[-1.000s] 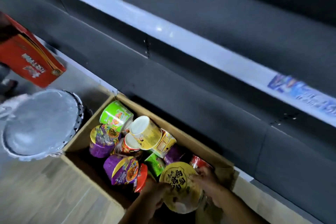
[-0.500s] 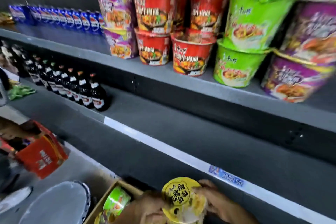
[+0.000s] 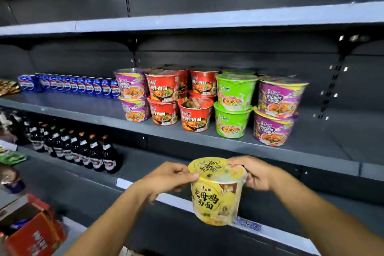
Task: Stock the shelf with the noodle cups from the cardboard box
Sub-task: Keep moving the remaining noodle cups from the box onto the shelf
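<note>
Both hands hold one yellow cup point(image 3: 216, 191) in the air in front of the shelves. The left hand point(image 3: 166, 178) grips the rim on its left side with thumb on the lid and fingers curled under. The right hand point(image 3: 253, 172) pinches the rim on the right side, fingers bent around the edge. The cup is upright, a little tilted, and it touches no shelf yet. It hangs below the middle shelf point(image 3: 311, 145) and in front of the lower shelf's edge.

On the middle shelf many cups are already placed in stacks of two: purple cups point(image 3: 133, 97) at the left, then red cups point(image 3: 164, 100), green cups point(image 3: 232, 106), and more purple cups point(image 3: 278, 110) at the right. To the right of this last stack the shelf is bare, so I think the yellow cup can go there. No yellow cup stands on the shelf.

The cardboard box is almost out of view at the bottom, so how many cups remain cannot be seen. I judge the task is well started but not finished.

Blue cans point(image 3: 68, 86) stand left of the cups, dark bottles point(image 3: 83, 151) on the shelf below.
</note>
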`<state>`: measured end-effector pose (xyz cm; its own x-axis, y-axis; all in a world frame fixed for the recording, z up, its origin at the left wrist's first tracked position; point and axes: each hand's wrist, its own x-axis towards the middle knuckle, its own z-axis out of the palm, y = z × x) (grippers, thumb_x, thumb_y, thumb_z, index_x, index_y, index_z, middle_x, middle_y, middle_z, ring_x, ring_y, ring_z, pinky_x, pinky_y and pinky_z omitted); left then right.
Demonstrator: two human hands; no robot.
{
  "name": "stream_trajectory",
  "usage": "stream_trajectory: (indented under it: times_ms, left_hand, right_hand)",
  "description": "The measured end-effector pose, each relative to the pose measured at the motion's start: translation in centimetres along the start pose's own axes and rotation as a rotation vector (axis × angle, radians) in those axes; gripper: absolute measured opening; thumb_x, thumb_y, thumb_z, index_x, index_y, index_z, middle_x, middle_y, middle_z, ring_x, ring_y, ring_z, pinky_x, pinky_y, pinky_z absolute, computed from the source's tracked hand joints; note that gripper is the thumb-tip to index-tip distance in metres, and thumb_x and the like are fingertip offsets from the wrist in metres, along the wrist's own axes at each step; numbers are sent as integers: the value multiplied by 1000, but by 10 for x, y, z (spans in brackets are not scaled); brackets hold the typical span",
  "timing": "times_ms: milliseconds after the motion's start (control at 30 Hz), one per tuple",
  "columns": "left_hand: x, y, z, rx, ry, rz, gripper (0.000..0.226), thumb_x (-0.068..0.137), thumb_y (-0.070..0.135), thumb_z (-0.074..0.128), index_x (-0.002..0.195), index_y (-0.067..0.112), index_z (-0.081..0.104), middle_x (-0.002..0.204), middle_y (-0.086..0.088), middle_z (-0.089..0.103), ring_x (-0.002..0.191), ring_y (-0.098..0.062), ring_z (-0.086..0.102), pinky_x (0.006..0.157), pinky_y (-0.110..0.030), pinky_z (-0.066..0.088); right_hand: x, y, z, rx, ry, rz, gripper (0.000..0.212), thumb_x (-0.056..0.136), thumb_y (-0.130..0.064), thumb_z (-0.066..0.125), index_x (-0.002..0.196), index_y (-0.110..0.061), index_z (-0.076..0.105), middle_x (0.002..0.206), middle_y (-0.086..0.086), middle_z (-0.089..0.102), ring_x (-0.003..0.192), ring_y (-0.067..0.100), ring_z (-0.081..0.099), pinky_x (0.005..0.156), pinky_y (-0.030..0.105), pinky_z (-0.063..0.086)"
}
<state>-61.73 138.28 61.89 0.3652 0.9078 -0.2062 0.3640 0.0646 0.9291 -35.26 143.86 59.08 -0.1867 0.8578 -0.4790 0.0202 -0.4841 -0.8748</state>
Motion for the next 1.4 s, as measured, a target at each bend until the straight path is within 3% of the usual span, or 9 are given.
stream_trajectory:
  times_ms: [133, 267, 400, 633, 867, 1067, 1133, 1267, 1400]
  left_hand:
    - [-3, 35, 4, -20, 137, 147, 53, 62, 66, 62, 90, 21, 61, 105, -5, 70, 107, -20, 62, 95, -37, 46]
    - [-3, 69, 22, -287, 88, 228, 85, 63, 77, 60, 121, 16, 54, 112, -4, 70, 108, -18, 64, 93, -35, 48]
    - [-6, 101, 41, -436, 49, 274, 80, 59, 70, 52, 125, 24, 56, 110, -2, 72, 104, -21, 67, 91, -43, 52]
    - [3, 141, 63, -418, 23, 290, 82, 54, 73, 57, 119, 23, 61, 109, -5, 72, 101, -25, 69, 90, -50, 52]
    - [22, 165, 92, -406, -31, 307, 67, 65, 66, 51, 109, 19, 65, 103, -6, 74, 97, -24, 70, 87, -47, 55]
    - [44, 184, 115, -400, -69, 302, 64, 69, 66, 50, 112, 20, 65, 102, -4, 74, 94, -21, 71, 82, -42, 57]
    - [56, 186, 123, -421, -66, 291, 67, 67, 68, 52, 112, 21, 64, 103, -5, 74, 95, -22, 71, 84, -43, 56]
    - [81, 193, 141, -431, -10, 235, 107, 48, 85, 65, 131, 19, 46, 109, -6, 71, 96, -23, 71, 87, -49, 55]
    - [108, 201, 163, -426, -10, 197, 118, 44, 89, 65, 136, 18, 41, 123, -7, 63, 96, -21, 70, 78, -46, 58]
  right_hand:
    - [-38, -48, 1, 11, 24, -40, 22, 89, -22, 61, 70, -11, 58, 47, -3, 54, 26, 2, 35, 28, 8, 30]
    - [-74, -80, 8, -55, 22, -132, 25, 94, -18, 53, 70, -11, 54, 42, -4, 50, 25, 1, 32, 27, 9, 28]
    - [-98, -98, 7, -84, 6, -181, 27, 94, -12, 47, 68, -12, 51, 45, -5, 48, 26, -1, 31, 27, 9, 25]
    - [-129, -115, -22, 49, -20, -175, 42, 97, -16, 43, 56, -8, 53, 39, -3, 53, 22, 0, 33, 25, 7, 24]
    - [-136, -121, -69, 58, 80, -249, 34, 96, -36, 49, 79, -8, 57, 58, 6, 66, 32, 5, 49, 29, 12, 34]
    - [-137, -129, -106, -36, 193, -257, 41, 88, -56, 51, 81, -17, 59, 65, 1, 68, 56, 13, 58, 41, 17, 42]
    - [-136, -129, -117, -48, 190, -270, 42, 85, -59, 52, 85, -18, 61, 72, 2, 69, 69, 15, 62, 57, 23, 49]
    - [-134, -129, -139, -77, 213, -295, 46, 72, -62, 59, 89, -20, 63, 87, 3, 67, 90, 21, 60, 86, 37, 50]
    - [-136, -130, -163, -50, 287, -305, 39, 85, -57, 54, 79, -20, 63, 79, 2, 68, 80, 19, 64, 76, 34, 54]
